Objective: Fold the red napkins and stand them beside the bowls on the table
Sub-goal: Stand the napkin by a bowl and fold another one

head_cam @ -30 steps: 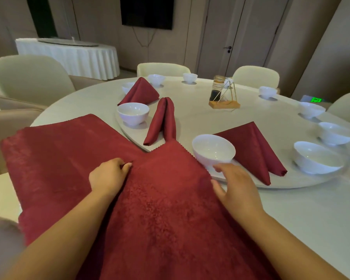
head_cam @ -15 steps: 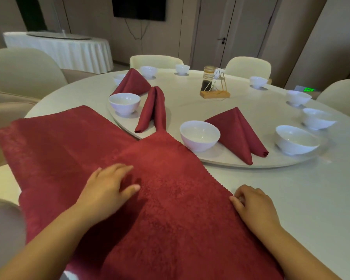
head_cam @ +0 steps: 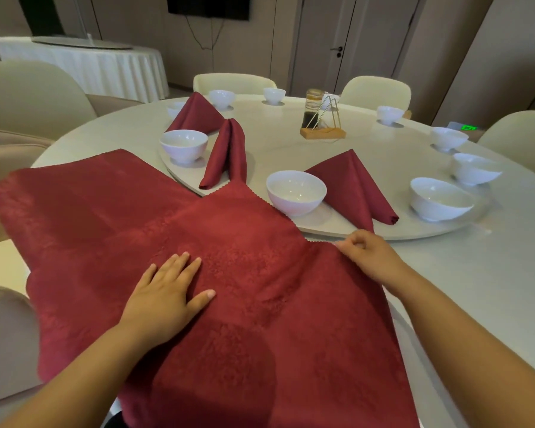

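Observation:
A flat red napkin (head_cam: 254,242) lies spread on top of other red cloth (head_cam: 84,205) at the near edge of the round white table (head_cam: 476,288). My left hand (head_cam: 167,295) presses flat on its middle, fingers straight. My right hand (head_cam: 365,254) pinches the napkin's right corner near the turntable's rim. Three folded red napkins stand on the turntable: one (head_cam: 352,183) right of the nearest white bowl (head_cam: 295,193), one (head_cam: 226,152) beside a second bowl (head_cam: 184,145), one (head_cam: 196,114) farther back.
Several more white bowls (head_cam: 439,199) ring the raised turntable (head_cam: 414,233). A wooden condiment stand with bottles (head_cam: 322,118) sits near its centre. Cream chairs (head_cam: 28,94) surround the table; another clothed table (head_cam: 84,63) stands at the back left.
My left hand opened from a fist and slid toward me, flattening on the napkin. My right hand moved from beside the bowl down along the edge and now pinches the right corner.

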A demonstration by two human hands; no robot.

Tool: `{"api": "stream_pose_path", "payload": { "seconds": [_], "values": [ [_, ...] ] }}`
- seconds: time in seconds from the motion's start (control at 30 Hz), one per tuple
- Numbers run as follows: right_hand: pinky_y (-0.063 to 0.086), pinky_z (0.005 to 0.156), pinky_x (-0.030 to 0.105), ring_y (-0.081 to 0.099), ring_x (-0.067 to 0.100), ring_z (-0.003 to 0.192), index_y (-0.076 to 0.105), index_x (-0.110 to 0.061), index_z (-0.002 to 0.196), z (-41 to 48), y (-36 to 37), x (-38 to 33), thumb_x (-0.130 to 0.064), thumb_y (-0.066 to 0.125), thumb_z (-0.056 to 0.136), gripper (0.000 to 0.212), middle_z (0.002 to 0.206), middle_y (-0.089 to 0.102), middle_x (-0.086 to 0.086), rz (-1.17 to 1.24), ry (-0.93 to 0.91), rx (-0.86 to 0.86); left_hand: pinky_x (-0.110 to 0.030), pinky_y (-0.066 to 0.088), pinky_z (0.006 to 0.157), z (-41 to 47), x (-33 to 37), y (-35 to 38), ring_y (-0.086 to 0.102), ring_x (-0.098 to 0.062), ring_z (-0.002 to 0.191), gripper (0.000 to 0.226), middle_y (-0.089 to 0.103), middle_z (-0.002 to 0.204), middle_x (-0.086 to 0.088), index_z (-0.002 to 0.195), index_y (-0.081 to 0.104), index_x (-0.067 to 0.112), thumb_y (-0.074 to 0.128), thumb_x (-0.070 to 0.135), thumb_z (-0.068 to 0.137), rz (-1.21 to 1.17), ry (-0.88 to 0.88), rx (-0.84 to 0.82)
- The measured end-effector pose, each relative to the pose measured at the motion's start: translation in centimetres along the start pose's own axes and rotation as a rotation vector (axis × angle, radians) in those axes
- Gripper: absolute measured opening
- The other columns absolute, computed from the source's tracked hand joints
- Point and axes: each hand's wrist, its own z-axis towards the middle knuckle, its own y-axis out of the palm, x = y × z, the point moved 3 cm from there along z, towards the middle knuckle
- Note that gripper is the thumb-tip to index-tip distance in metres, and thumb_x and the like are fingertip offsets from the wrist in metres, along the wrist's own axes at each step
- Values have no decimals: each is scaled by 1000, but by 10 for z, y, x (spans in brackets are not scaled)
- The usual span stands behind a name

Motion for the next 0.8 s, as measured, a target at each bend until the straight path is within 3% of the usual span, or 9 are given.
{"api": "stream_pose_path", "payload": {
  "seconds": [0.1, 0.17, 0.3, 0.4, 0.5, 0.6, 0.67, 0.73, 0.8],
  "values": [
    [35, 54, 19, 45, 11, 59, 58, -4, 79, -9, -23, 13, -29, 53, 91, 29, 73, 52, 2, 54, 144, -201, -30, -4, 114, 0, 0, 2, -6, -9, 142, 87, -3, 156, 6, 147, 0, 27, -1, 75, 74, 0, -16, 2],
    [42, 58, 23, 52, 15, 58, 65, -6, 85, -20, -38, 27, -35, 51, 90, 32, 74, 59, 6, 8, 208, -356, -30, -3, 114, -1, 1, 1, -5, -9, 142, 68, -3, 156, 5, 147, 0, 27, 16, 63, 91, 9, -25, 6],
    [42, 58, 16, 50, 7, 54, 53, -9, 62, -42, -58, 46, -46, 67, 66, 40, 58, 53, -4, -45, 190, -547, -30, -2, 114, 0, 1, 2, -4, -9, 142, 66, -1, 156, 5, 147, 3, 27, 23, 57, 92, -1, -29, 12],
    [42, 64, 13, 50, 5, 60, 56, -8, 64, -55, -61, 50, -40, 69, 62, 35, 61, 54, -4, -53, 161, -618, -30, -1, 114, 1, 2, 3, -3, -9, 142, 65, 0, 156, 5, 147, 4, 28, 23, 57, 92, -9, -40, 13],
    [45, 55, 14, 54, 6, 52, 63, -11, 58, -58, -67, 42, -17, 70, 79, 23, 57, 60, -2, 89, 150, -497, -29, 0, 113, 1, 3, 3, -1, -8, 142, 64, 2, 156, 6, 147, 7, 29, 24, 56, 92, -18, -47, 29],
    [39, 43, 15, 47, 9, 44, 62, 0, 67, -52, -76, 36, -16, 64, 83, 23, 58, 55, 6, 82, 156, -303, -29, 1, 113, -1, 5, 3, 0, -9, 142, 63, 4, 156, 6, 147, 9, 29, 25, 56, 92, -29, -49, 48],
    [39, 46, 16, 47, 14, 54, 63, 6, 73, -45, -73, 39, -17, 65, 83, 25, 64, 54, 9, -62, 138, -242, -29, 1, 113, -1, 5, 3, 1, -9, 142, 63, 4, 156, 6, 147, 9, 28, 26, 55, 92, -28, -52, 58],
    [41, 55, 16, 53, 15, 67, 64, -5, 68, -39, -65, 47, -17, 65, 83, 19, 70, 59, 3, -257, 133, -204, -29, 1, 114, -1, 5, 3, 1, -9, 142, 63, 4, 156, 6, 147, 9, 28, 26, 55, 93, -23, -55, 55],
    [42, 71, 23, 56, 19, 90, 63, -16, 81, -37, -55, 55, -20, 63, 84, 5, 95, 63, 1, -514, 137, -121, -30, 1, 114, 0, 4, 5, 1, -9, 142, 63, 4, 156, 5, 147, 9, 28, 26, 55, 93, -25, -53, 56]
  ]
}}
